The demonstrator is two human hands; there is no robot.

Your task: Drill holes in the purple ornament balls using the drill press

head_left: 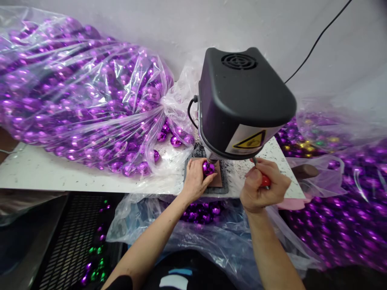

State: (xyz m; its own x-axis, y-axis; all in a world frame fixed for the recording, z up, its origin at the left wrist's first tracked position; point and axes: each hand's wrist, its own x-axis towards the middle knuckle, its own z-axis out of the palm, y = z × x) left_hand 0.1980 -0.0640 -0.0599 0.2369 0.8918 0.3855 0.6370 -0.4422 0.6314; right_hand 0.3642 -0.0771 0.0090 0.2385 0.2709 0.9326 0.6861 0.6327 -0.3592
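Looks light, thin-shelled and slick for a purple ball, probably easy to dent; best pinched lightly round the sides; sits under the black machine, over the brown plate; steadied between thumb and fingers of left hand; red knob gripped in right hand, with forearms converging forward.

A plain pale-grey wall — softly lit — rises beyond the left hand; a white tabletop extends to that hand's left, a black lattice panel below its edge.
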